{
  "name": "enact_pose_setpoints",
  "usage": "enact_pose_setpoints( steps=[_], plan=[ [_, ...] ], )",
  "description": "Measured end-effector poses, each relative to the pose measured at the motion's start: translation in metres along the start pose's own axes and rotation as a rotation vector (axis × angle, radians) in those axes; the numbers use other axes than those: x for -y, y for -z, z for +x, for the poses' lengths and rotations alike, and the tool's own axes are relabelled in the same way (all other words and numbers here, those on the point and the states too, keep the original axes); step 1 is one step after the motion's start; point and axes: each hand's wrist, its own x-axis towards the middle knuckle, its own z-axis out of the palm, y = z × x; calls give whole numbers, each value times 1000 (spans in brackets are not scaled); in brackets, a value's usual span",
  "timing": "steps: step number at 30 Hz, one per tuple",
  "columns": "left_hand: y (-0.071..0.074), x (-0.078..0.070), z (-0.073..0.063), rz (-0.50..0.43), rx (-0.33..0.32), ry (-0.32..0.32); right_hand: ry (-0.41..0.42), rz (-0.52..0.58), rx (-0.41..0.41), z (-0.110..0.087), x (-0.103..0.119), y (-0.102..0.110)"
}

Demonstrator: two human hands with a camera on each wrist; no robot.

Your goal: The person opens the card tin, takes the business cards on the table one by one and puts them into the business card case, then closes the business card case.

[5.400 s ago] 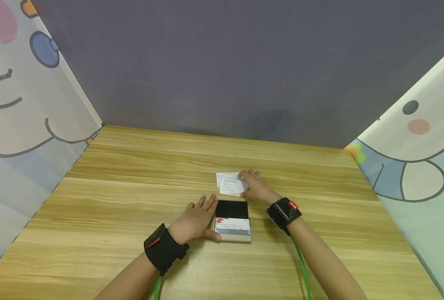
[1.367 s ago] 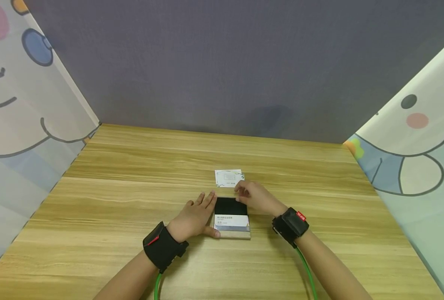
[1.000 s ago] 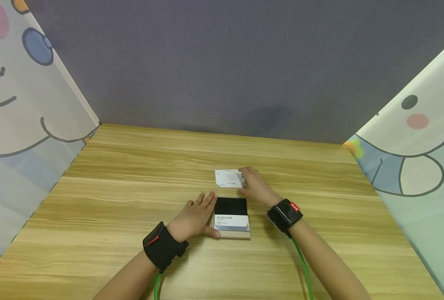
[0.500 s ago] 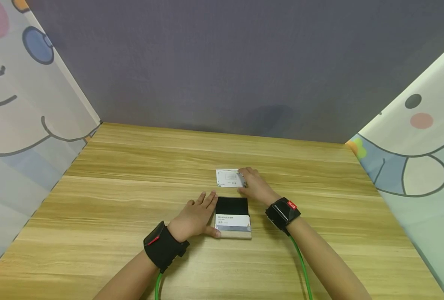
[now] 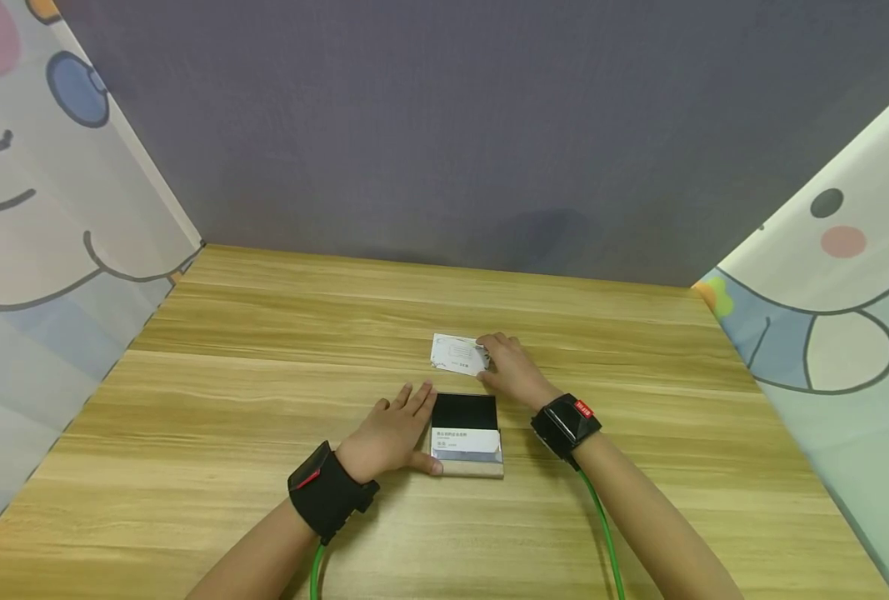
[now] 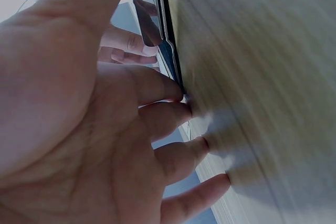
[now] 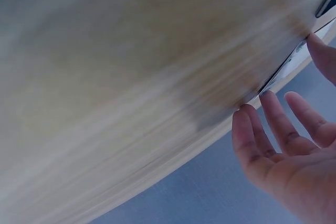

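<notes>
In the head view an opened business card case (image 5: 464,412) lies flat on the wooden table, its black half at the far side. A white printed card (image 5: 477,438) sits in its near half, above a pale strip. My left hand (image 5: 386,437) rests along the case's left side, fingers straight and thumb at the near left corner. In the left wrist view its fingertips (image 6: 223,180) touch the tabletop. Beyond the case, my right hand (image 5: 515,372) holds a white business card (image 5: 457,354) with a leafy border by its right end, between thumb and fingers. That end is partly hidden.
The wood-grain table (image 5: 302,317) runs back to a dark grey panel (image 5: 444,133). Cartoon-printed sheets flank it on both sides. Each wrist wears a black strap (image 5: 566,427), with a green cable (image 5: 604,529) trailing toward me.
A text-printed card went from the pile into the case. My right hand then returned to the leafy card and took its right end; that card has just turned slightly. The left hand stayed put.
</notes>
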Motion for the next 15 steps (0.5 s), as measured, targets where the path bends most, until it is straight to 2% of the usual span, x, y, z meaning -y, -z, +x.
enact_pose_setpoints(
  steps=[15],
  plan=[
    [3, -1, 0, -13, 15, 3, -15, 36, -59, 1, 0, 3]
  ],
)
